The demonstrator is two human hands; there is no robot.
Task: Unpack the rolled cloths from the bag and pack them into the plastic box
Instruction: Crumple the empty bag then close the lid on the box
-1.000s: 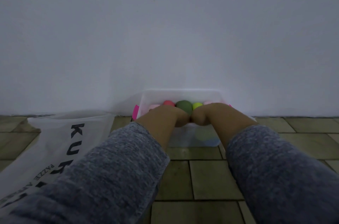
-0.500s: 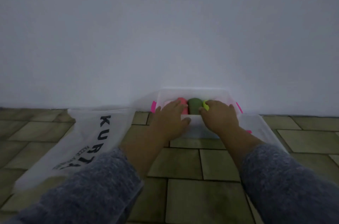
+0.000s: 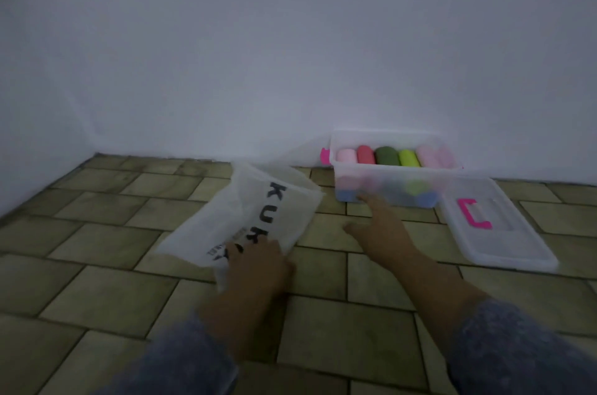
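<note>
Where tiled: clear box (image 3: 387, 191), limp bag (image 3: 245, 220).

bag (image 3: 245, 220) lettering: part hidden by left hand (image 3: 258, 268) | frame motion-blurred

A plain white wall (image 3: 290, 39) is met by a floor (image 3: 97, 281) laid with olive-toned rectangular tiles in staggered rows; the room is dimly and evenly lit.

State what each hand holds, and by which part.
Left hand rests on the bag's near edge; grip unclear. Right hand holds nothing, fingers spread by the box.
</note>
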